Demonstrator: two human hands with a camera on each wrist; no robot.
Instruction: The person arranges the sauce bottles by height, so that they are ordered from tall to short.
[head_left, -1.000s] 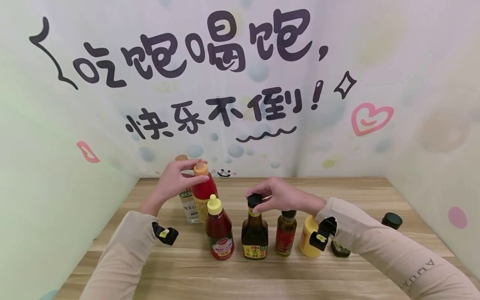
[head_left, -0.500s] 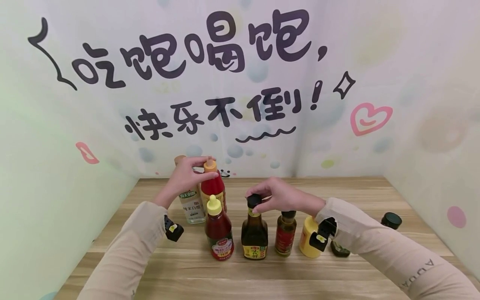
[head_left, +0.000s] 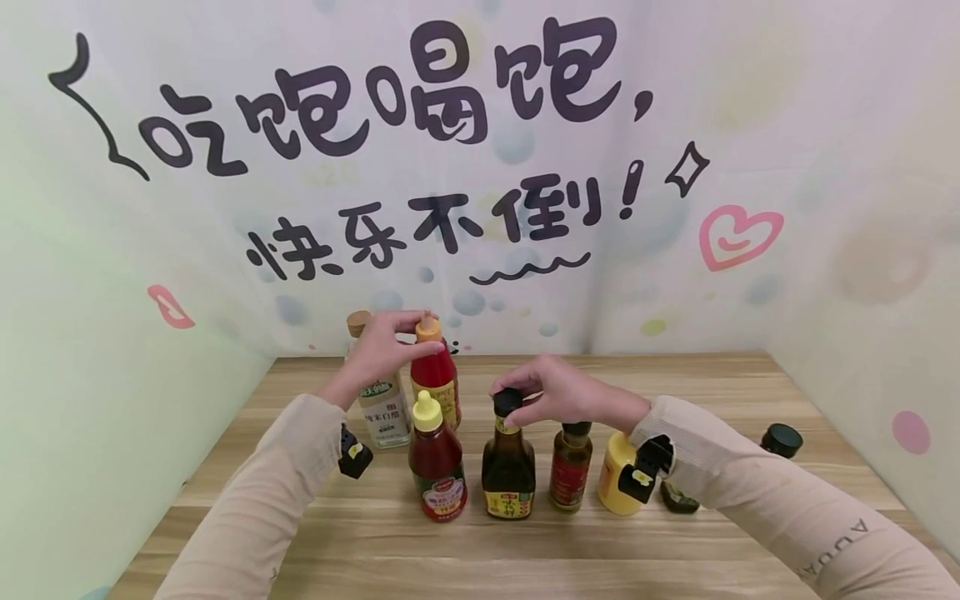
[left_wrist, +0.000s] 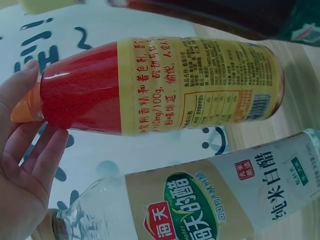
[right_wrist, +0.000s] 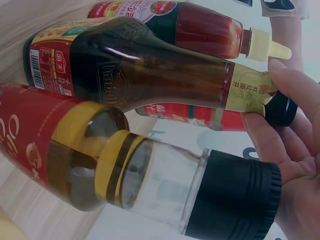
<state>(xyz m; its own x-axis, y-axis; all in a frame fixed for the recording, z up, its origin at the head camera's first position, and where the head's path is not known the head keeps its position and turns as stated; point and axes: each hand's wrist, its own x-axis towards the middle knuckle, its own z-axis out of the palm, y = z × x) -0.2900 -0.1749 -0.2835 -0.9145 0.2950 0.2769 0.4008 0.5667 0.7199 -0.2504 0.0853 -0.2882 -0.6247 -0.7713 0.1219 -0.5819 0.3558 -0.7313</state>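
Red bottle (head_left: 435,368) is upright, its long axis vertical, behind the yellow-capped bottle (head_left: 438,467) and just right of the clear vinegar bottle (head_left: 384,414). Your left hand (head_left: 384,343), the nearer one, pinches its orange cap (head_left: 428,332) from the left. Your right hand (head_left: 561,392) grips the dark sauce bottle (head_left: 510,468) by its black cap (head_left: 507,401), closer to you and further right.

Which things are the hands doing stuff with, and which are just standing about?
In hand:
red bottle with orange cap, gripped by the left hand
dark bottle with black cap, gripped by the right hand

Just standing:
clear bottle
red bottle with yellow cap
small red-labelled bottle
yellow container
dark-capped container, mostly hidden
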